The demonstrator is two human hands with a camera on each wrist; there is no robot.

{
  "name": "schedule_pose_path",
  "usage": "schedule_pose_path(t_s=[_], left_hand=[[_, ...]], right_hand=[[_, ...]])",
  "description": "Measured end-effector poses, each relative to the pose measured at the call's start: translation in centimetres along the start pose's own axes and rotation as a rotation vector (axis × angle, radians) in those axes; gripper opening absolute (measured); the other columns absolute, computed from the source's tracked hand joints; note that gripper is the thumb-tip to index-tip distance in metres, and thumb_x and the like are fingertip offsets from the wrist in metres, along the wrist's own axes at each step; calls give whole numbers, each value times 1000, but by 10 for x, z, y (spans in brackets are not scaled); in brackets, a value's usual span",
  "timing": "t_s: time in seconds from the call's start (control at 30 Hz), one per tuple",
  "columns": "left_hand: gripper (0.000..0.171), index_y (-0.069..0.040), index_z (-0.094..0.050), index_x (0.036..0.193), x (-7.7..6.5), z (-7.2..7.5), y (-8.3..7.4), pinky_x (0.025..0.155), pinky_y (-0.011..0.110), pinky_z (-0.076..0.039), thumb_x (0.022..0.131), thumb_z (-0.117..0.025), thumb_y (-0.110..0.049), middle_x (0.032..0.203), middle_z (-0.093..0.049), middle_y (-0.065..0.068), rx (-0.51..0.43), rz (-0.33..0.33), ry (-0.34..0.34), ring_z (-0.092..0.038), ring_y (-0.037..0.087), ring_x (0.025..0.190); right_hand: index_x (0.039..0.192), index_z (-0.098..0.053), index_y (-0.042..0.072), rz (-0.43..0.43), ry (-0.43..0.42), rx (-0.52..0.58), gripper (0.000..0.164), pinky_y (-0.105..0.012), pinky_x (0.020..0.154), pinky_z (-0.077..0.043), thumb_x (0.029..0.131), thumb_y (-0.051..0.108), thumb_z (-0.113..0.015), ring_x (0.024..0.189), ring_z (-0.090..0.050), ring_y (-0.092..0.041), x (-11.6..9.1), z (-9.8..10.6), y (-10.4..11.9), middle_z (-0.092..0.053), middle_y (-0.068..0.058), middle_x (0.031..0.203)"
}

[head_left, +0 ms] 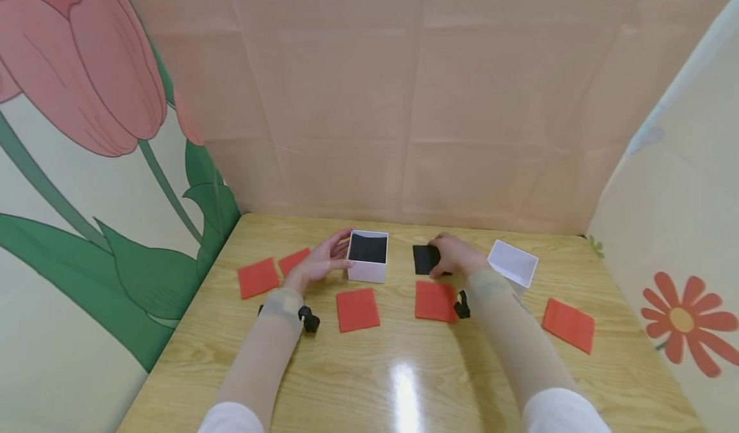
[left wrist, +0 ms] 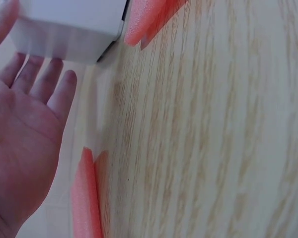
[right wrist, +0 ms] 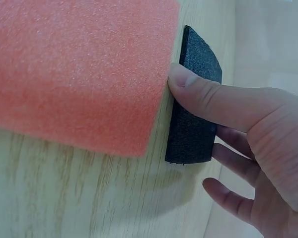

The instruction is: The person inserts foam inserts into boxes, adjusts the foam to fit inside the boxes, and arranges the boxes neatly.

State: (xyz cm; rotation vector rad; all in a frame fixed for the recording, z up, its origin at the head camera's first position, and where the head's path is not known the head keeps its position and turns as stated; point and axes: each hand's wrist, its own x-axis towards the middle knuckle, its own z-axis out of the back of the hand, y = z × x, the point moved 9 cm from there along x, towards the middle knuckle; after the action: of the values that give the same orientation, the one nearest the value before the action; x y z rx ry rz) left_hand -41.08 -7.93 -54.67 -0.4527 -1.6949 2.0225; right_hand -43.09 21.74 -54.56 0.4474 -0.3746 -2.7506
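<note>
Head: red squares (head_left: 258, 278) by unclenched left hand (head_left: 319, 261), right hand (head_left: 458, 255) closed round black foam (head_left: 424, 260)

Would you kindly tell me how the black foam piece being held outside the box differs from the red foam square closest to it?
The black foam piece is pinched, while the red foam square lies flat on the table and is not held. The black piece is farther from the person; the red square is nearer. They also differ in colour: one black, one red. Both are thin.
</note>
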Motion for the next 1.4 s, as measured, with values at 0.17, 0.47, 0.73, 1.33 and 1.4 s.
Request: schedule_pose_path(t_s=[0.17, 0.47, 0.73, 1.33, 1.4], left_hand=[[90, -2, -21, 170, 0, 0, 0, 127, 48, -28, 97, -72, 9, 174, -26, 18, 1, -1, -3, -28, 37, 159], [90, -1, -20, 170, -1, 1, 0, 127, 48, -28, 97, -73, 7, 175, -26, 18, 8, -6, -1, -28, 37, 159], [90, -1, -19, 170, -1, 0, 3, 127, 46, -28, 97, -71, 10, 175, -23, 19, -12, -16, 5, -27, 38, 159], [90, 2, -17, 169, -3, 0, 1, 128, 47, -27, 97, -70, 12, 175, -22, 20, -24, -21, 9, -26, 39, 160], [90, 3, -17, 169, -2, 0, 1, 128, 47, -26, 97, -70, 12, 175, -22, 20, -25, -23, 10, -25, 39, 160]], right_hand=[[148, -61, 5, -3, -12, -4, 81, -59, 110, -47, 81, 33, -96, 121, -59, -38, 0, 0, -1, -55, -20, 148], [151, -58, 3, 4, 8, -25, 85, -62, 112, -45, 83, 38, -95, 130, -55, -42, 1, -1, -3, -52, -24, 153], [152, -56, -1, 95, 12, -62, 95, -60, 113, -44, 76, 37, -99, 136, -52, -45, -2, -4, -2, -48, -26, 154], [145, -61, 2, 96, 44, -86, 90, -56, 101, -52, 69, 34, -96, 109, -60, -36, -7, 1, -4, -59, -23, 131], [144, -61, 2, 94, 37, -87, 90, -55, 99, -53, 68, 34, -96, 108, -60, -35, -8, 3, -3, -60, -22, 130]])
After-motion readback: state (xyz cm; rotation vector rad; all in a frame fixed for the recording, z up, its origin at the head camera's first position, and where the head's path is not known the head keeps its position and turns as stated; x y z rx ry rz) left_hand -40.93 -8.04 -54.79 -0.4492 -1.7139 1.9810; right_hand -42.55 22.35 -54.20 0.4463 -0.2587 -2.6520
